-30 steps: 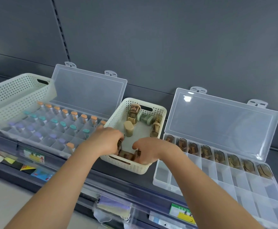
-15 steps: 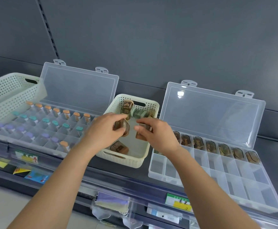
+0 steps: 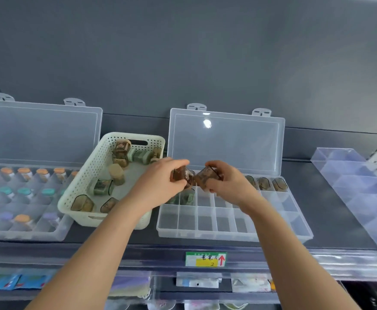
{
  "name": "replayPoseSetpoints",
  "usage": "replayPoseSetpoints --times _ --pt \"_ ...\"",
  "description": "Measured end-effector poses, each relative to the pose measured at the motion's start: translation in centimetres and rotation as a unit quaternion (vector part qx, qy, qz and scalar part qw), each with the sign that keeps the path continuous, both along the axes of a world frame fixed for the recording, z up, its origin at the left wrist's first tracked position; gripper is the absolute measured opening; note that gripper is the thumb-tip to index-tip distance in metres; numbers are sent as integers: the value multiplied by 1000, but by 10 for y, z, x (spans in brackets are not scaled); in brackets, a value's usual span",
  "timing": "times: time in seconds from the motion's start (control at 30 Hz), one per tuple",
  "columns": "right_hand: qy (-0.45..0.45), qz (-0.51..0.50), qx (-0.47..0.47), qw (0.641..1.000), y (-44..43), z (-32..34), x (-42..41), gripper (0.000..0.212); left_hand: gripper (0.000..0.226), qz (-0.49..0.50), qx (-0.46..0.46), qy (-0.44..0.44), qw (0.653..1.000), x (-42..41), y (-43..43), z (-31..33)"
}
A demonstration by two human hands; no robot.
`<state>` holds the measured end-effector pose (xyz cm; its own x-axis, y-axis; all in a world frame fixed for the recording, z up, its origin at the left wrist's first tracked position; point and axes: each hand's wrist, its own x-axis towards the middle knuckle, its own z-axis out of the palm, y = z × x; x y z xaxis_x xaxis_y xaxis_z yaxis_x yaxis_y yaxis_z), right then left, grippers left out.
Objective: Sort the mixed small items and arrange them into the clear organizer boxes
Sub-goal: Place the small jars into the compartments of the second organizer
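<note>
Head view: both hands are over the back-left part of the right organizer box (image 3: pixel 227 237), which sits lid up on the shelf (image 3: pixel 339 209). The left hand (image 3: pixel 160 184) pinches a brown case (image 3: pixel 179 175) between thumb and fingertips. The right hand (image 3: pixel 226 185) pinches a second brown case (image 3: pixel 206 175). The two cases touch or nearly touch between the hands, cannot tell which. Just left of the box, the white basket (image 3: pixel 77 191) holds more loose pieces: brown ones, a green item (image 3: pixel 102 186) and a cork-like cylinder (image 3: pixel 117 175). The box's back row has stored cases (image 3: pixel 279 184) at its right end. The next row holds green pieces (image 3: pixel 187 196), partly hidden by the hands. The left organizer box (image 3: pixel 26 234) holds capped vials. Judgement: the cases look light, rigid and smooth-shelled, so likely slippery. Best gripped by fingertips across the two flat faces, without a hard squeeze, then lowered upright into a free back-row cell
</note>
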<state>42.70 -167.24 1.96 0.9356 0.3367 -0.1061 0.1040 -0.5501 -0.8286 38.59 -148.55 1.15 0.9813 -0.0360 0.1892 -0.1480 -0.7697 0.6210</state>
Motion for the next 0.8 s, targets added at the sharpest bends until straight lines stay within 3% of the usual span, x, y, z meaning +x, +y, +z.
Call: replayPoseSetpoints --times 0.13,0.27,0.33,0.5,0.8 --pt "-40 -27 -55 997 -30 -1 2 52 52 -32 28 4 999 10 -25 0" --pt "-153 -20 -169 973 -44 -10 1 21 45 -37 68 17 997 17 -44 -5" --pt "-173 -8 -185 967 -45 -16 1 17 40 -47 96 30 994 18 -50 -10" --pt "-175 10 -232 957 -41 -27 1 53 44 -63 154 36 985 23 -57 -19" --pt "-152 46 -271 949 -39 -35 7 44 50 -62 213 42 974 28 -57 -30"
